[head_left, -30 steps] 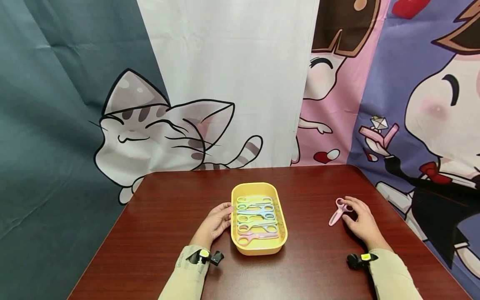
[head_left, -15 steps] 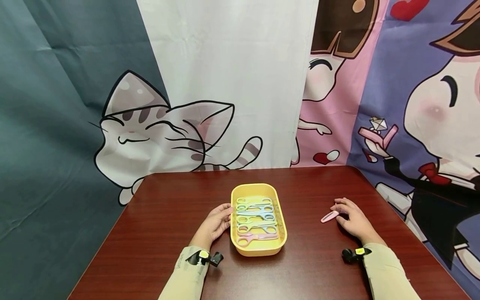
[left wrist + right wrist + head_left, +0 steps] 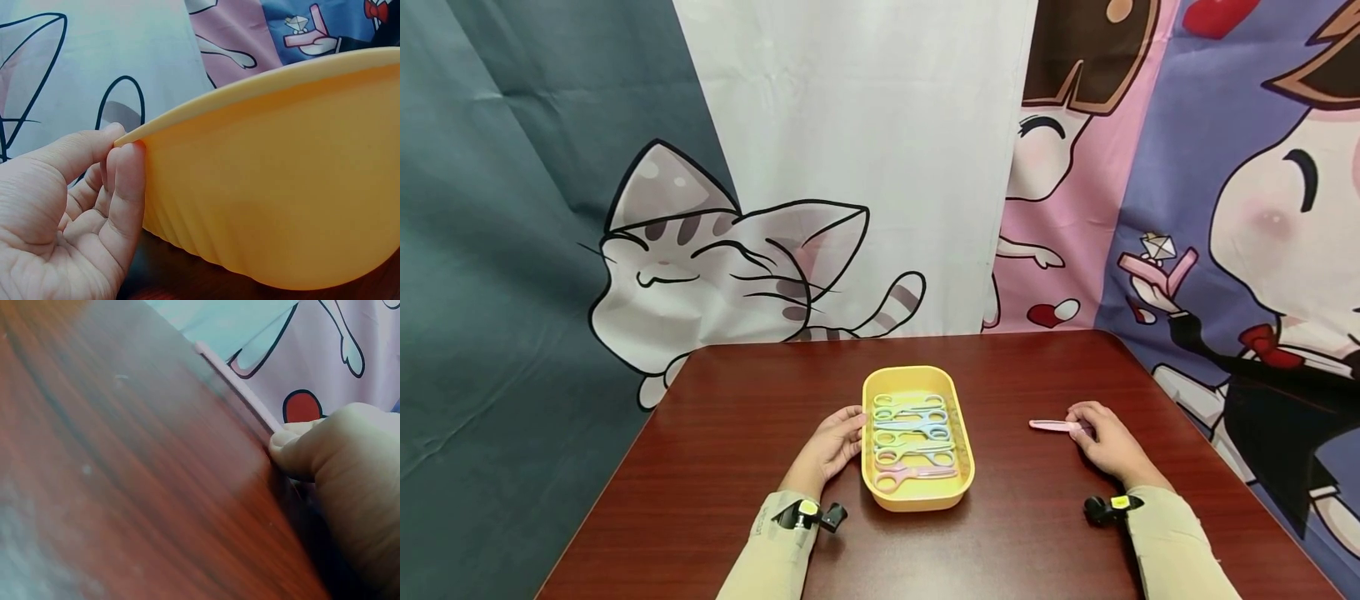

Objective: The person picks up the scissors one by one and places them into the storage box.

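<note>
My left hand (image 3: 829, 450) pinches the left rim of a yellow plastic tray (image 3: 919, 503); the left wrist view shows the thumb on top of the rim and fingers against the outer wall. Several pastel scissors lie crosswise inside the tray, among them pink scissors (image 3: 917, 473) at the near end and blue scissors (image 3: 910, 427) mid-tray. To the right of the tray, my right hand (image 3: 1112, 446) pinches another pair of pink scissors (image 3: 1051, 425) by the handle end. Its blades point left toward the tray, while the fingers hide most of the handles.
A dark red-brown wooden table (image 3: 745, 400) carries the tray. Behind it hangs a cloth backdrop (image 3: 880, 167) with cartoon figures. Each wrist wears a small black camera, such as the left camera (image 3: 833, 517).
My right hand has shifted slightly left and closed on the pink scissors, whose blades have swung from pointing toward the near left to pointing left. The left hand and tray stay put.
</note>
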A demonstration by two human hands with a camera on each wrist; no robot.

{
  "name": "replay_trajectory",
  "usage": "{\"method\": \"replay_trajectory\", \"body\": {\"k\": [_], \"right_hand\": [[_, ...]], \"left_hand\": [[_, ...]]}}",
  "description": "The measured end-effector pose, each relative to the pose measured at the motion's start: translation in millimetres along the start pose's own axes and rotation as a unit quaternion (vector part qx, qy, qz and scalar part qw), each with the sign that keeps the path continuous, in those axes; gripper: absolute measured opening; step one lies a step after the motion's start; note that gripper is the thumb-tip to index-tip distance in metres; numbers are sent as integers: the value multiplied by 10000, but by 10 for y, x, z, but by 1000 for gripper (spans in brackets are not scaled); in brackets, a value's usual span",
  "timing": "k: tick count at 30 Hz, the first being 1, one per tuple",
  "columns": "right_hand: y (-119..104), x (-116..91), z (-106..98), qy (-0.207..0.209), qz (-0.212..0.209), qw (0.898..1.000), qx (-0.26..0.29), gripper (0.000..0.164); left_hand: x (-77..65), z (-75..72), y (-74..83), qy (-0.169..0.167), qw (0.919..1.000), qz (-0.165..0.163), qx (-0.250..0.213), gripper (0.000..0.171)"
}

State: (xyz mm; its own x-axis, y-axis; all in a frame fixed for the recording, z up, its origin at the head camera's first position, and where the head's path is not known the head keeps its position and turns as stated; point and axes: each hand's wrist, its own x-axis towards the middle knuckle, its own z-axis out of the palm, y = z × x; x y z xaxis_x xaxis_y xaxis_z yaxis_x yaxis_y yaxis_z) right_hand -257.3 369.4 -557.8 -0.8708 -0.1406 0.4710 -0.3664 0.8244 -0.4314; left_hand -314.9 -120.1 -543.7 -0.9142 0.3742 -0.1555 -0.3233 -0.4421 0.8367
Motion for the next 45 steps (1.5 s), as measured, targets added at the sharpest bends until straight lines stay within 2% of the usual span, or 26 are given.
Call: {"method": "replay_trajectory", "body": {"k": [10, 14, 20, 26, 30, 40, 45], "right_hand": [[-246, 120, 179, 365, -304, 9988, 95, 17], [-464, 228, 231, 425, -556, 9973, 239, 19], [-904, 407, 284, 364, -920, 9932, 615, 22], [-1316, 480, 334, 8, -980, 9904, 972, 22], [-1582, 532, 386, -309, -1240, 9868, 995, 22], [-2162, 623, 520, -1103, -1876, 9758, 198, 13], [-2270, 639, 626, -1463, -2331, 9611, -239, 13]], "left_hand": [[-34, -29, 18, -15, 10000, 1, 21, 7], [-41, -43, 20, 22, 10000, -21, 10, 6], [-41, -55, 22, 80, 10000, -5, 34, 6], [-19, -34, 0, 98, 9999, -19, 3, 6], [-17, -27, -3, 116, 9999, -16, 5, 7], [1, 7, 5, 101, 9999, 1, 93, 7], [15, 6, -4, 83, 9999, 6, 59, 8]]}}
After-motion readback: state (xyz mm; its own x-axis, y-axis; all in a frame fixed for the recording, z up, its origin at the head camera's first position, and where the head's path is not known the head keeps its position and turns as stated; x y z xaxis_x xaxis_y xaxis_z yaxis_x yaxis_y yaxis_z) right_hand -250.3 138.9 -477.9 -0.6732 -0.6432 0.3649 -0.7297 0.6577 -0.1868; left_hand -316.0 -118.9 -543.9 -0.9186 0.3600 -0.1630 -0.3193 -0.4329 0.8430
